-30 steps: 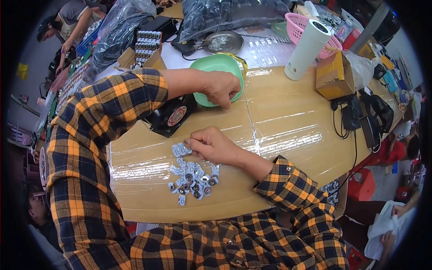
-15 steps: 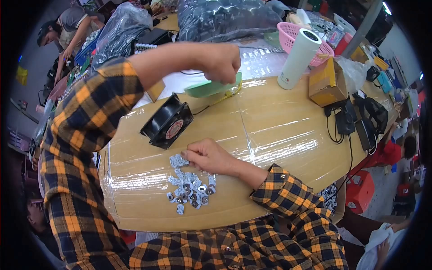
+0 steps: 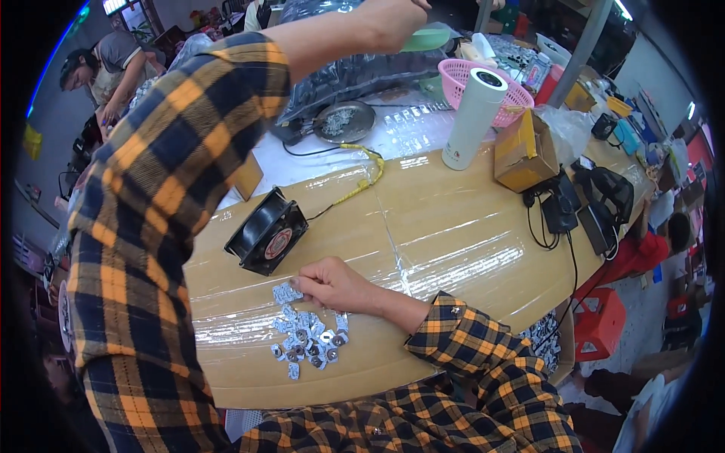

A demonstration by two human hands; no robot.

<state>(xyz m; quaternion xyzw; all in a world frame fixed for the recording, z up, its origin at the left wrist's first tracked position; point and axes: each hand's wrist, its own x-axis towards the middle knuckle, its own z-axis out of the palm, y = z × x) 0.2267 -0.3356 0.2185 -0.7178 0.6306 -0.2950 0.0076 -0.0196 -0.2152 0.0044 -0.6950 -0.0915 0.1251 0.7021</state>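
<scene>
My left hand (image 3: 393, 26) is raised at the top edge, its fingers closed on a shallow light green plastic dish or lid (image 3: 429, 39); the exact grip is partly hidden. Below it sits a round dark metal pan (image 3: 364, 115) with small pale bits inside and a black handle or cord side. In my right hand (image 3: 331, 283), thumb and fingers pinch the edge of a small grey, patterned rectangular piece (image 3: 285, 293). Just under that lies a loose cluster of similar grey pieces (image 3: 291, 326), several bearing round metal parts. A black square fan (image 3: 268, 230) stands tilted beyond the right hand.
A yellow-wrapped cable (image 3: 362, 186) runs from the fan. Farther right stand a white bottle (image 3: 474, 121), a pink basket (image 3: 455, 74), a cardboard box (image 3: 525, 151) and black adapters (image 3: 560, 210) with cords. A box of parts (image 3: 560, 355) sits beside the table. Other people work nearby.
My left hand has risen up and away with the green dish, and the metal pan with pale bits now shows. The right hand keeps its pinch; the whole view has shifted slightly.
</scene>
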